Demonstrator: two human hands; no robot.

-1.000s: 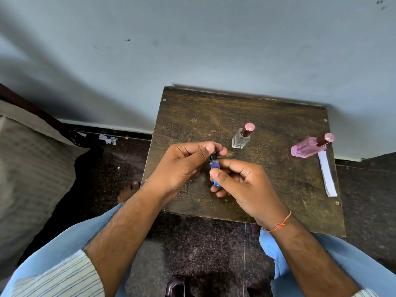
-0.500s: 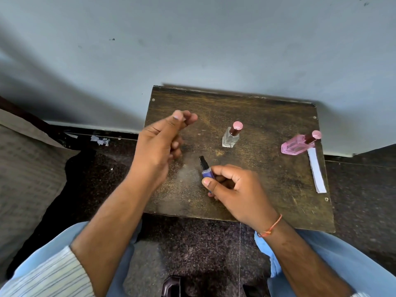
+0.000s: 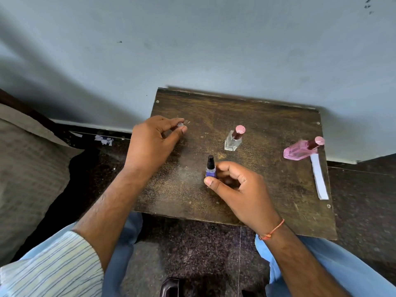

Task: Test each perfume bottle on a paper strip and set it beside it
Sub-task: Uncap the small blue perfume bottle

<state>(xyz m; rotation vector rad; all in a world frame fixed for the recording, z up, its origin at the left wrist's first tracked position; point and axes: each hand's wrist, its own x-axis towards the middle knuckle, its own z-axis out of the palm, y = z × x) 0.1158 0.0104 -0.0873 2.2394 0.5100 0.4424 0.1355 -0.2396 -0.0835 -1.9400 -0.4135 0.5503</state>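
Note:
My right hand (image 3: 237, 189) grips a small blue perfume bottle (image 3: 210, 169) with a bare black spray nozzle, upright at the middle of the wooden table (image 3: 267, 189). My left hand (image 3: 153, 142) is at the table's far left and pinches the bottle's small clear cap (image 3: 180, 125) between thumb and fingertips, just above the wood. A clear bottle with a pink cap (image 3: 234, 138) stands behind the blue one. A pink bottle (image 3: 301, 149) lies at the far right, touching the top end of a white paper strip (image 3: 319, 179).
The small table stands against a grey wall (image 3: 214, 50). Dark stone floor (image 3: 192, 254) surrounds it, with my knees in blue trousers (image 3: 321, 258) below the near edge. A grey cushion (image 3: 25, 168) lies at the left.
My left hand pulled the cap off the blue bottle and carried it left and away to the table's far-left area. My right hand kept the bottle near the middle.

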